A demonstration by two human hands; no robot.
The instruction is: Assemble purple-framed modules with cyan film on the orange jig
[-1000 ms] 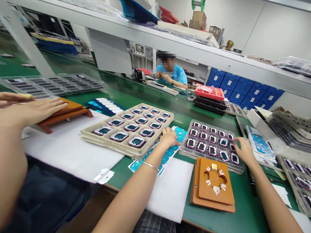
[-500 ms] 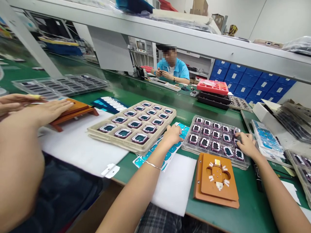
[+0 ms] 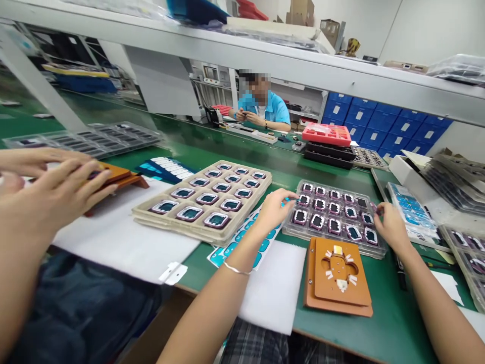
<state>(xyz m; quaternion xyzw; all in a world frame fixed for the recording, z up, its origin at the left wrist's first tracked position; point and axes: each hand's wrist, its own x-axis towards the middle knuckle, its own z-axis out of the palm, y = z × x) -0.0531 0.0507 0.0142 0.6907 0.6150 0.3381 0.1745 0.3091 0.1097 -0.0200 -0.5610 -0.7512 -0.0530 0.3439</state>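
My left hand point(image 3: 276, 206) is closed in a pinch on something small and dark, above the blue sticker sheet point(image 3: 231, 243) and beside the left edge of the clear tray point(image 3: 333, 241). At that tray's right side, my right hand point(image 3: 390, 222) pinches a small purple-edged part point(image 3: 376, 208); fingers hide most of it. Rows of purple-framed parts sit in the clear tray, whose top right compartment holds no framed part. An orange fixture point(image 3: 343, 273) with a shaped recess lies in front of it. The beige tray point(image 3: 178, 226) of similar parts is to the left.
A neighbour's hands point(image 3: 71, 184) work over another orange fixture point(image 3: 131, 177) at the left. Across the bench sits a person in blue point(image 3: 278, 108). A white shelf beam point(image 3: 295, 63) crosses above. Red and black trays point(image 3: 328, 136) are stacked behind; a box of blue sheets point(image 3: 411, 207) stands right.
My left hand has lifted off the sticker sheet and moved right, now with a small dark item. My right hand has drawn back right with a part from the tray. The neighbour's hands have shifted.
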